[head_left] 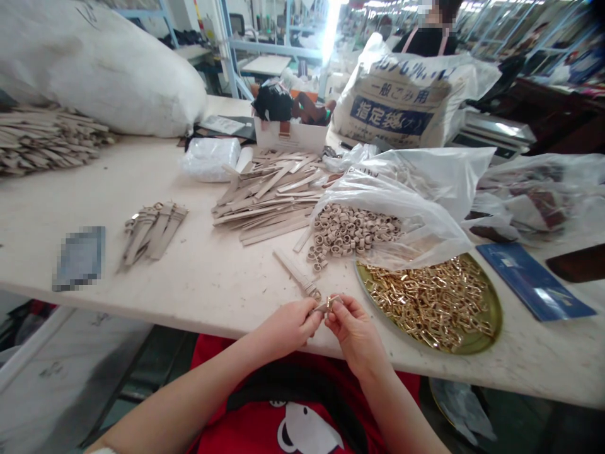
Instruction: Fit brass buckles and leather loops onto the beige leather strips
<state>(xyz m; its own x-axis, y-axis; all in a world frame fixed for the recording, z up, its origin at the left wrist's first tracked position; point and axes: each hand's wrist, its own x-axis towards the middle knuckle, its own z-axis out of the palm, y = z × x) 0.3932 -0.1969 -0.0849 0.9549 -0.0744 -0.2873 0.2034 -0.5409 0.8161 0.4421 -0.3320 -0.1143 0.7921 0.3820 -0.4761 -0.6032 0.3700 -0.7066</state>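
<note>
My left hand (pixel 293 326) is closed on a beige strap (pixel 321 308) near the table's front edge. My right hand (pixel 353 328) pinches a small gold buckle (pixel 329 303) at the strap's end, and the fingers hide part of both. Just beyond the hands, another beige strap (pixel 295 272) lies on the table. Several small beige loops (pixel 347 230) spill from a clear plastic bag (pixel 401 217). To the right, a round gold-coloured tray (pixel 494 321) carries a heap of gold buckles (pixel 432 302).
Loose beige strips (pixel 269 195) are piled at mid-table. A bundle of straps (pixel 154 233) lies to the left, with a larger strip stack (pixel 47 139) beside a big white sack (pixel 108 69). A blue card (pixel 534 280) rests right of the tray. A person (pixel 428 31) is in the background.
</note>
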